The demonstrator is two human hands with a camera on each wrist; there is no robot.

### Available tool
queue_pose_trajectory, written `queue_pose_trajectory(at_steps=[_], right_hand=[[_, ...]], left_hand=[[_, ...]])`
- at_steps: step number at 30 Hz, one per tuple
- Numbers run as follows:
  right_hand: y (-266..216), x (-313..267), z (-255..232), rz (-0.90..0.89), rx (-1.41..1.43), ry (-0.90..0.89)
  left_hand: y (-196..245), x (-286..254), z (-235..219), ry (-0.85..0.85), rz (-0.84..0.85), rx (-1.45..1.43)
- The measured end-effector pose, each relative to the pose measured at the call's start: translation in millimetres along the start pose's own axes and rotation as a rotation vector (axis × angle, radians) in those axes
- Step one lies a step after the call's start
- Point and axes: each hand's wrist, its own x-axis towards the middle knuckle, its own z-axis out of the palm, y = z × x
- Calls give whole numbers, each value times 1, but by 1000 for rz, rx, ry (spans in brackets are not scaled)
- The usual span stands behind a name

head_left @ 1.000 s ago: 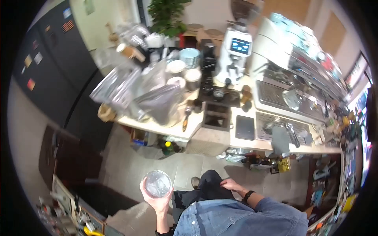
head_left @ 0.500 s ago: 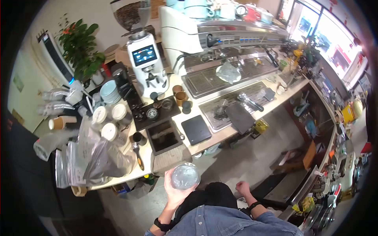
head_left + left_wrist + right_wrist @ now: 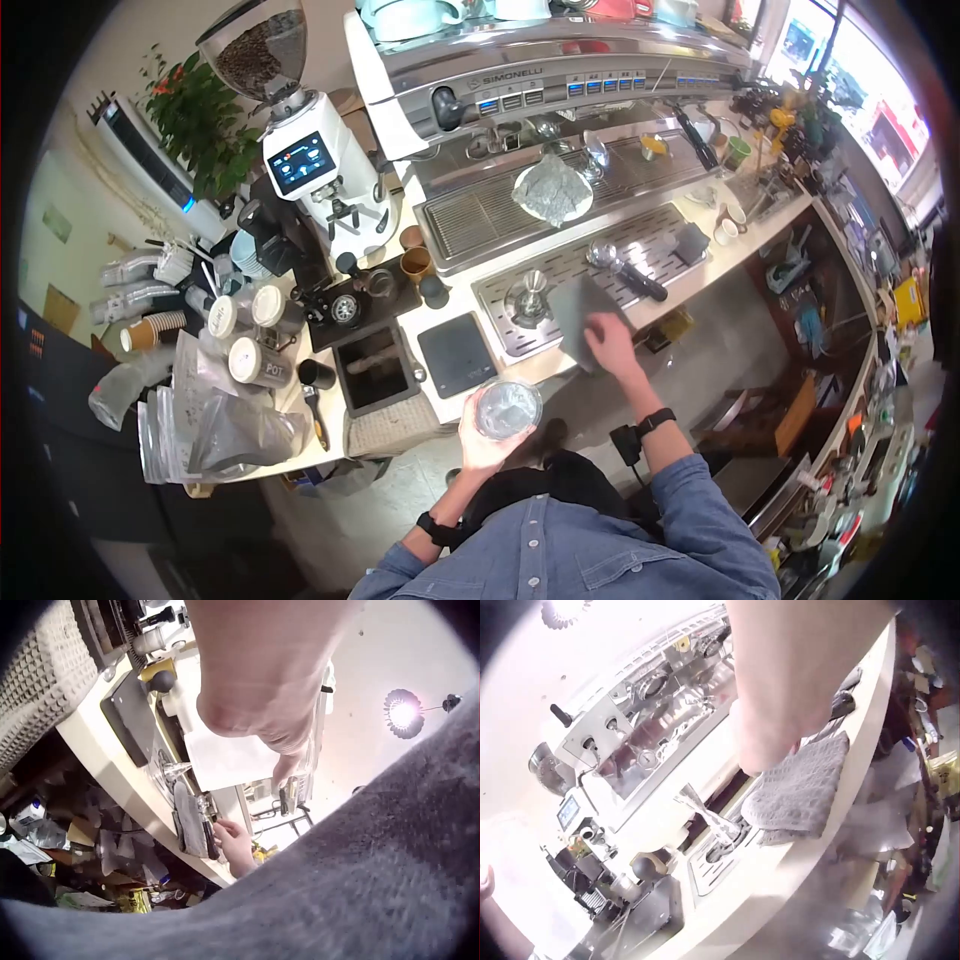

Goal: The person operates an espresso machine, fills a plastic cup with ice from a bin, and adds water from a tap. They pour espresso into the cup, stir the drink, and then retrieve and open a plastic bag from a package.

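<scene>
In the head view my left hand (image 3: pixel 480 442) grips a clear round glass (image 3: pixel 511 408) above the counter's front edge. Its rim faces up, and something clear and crinkled shows inside. My right hand (image 3: pixel 611 345) is over a grey cloth (image 3: pixel 585 318) that hangs across the counter edge, its fingers loosely bent. The left wrist view shows that right hand (image 3: pixel 235 844) beside the waffle-weave cloth (image 3: pixel 193 825), close to a dark handle. In the right wrist view the cloth (image 3: pixel 802 787) lies under the hand, whose fingertips are mostly hidden.
A steel jigger (image 3: pixel 530 300) and a portafilter (image 3: pixel 637 278) are on the drip tray (image 3: pixel 510 345). Left of it lie a black scale (image 3: pixel 457 355) and a knock box (image 3: pixel 374 370). Behind stand a grinder (image 3: pixel 325 180) and an espresso machine (image 3: pixel 540 75). Bags (image 3: pixel 240 430) crowd the left.
The view has swung right and closer to the espresso machine. My right hand has risen from beside the leg to the grey cloth. My left hand still holds the glass, now nearer the counter.
</scene>
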Motion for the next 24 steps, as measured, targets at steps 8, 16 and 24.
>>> queue_pose_trajectory(at_steps=[8,16,24], right_hand=[[31,18,-10,-139,-96,-50],[25,22,-32,-25,-205,-64],[-3,99,-92,42,-54,299]], left_hand=[[-32,37,86,155,-117,-132],[-51,67,104,143,66,186],[-71,79,106,106,27,176]])
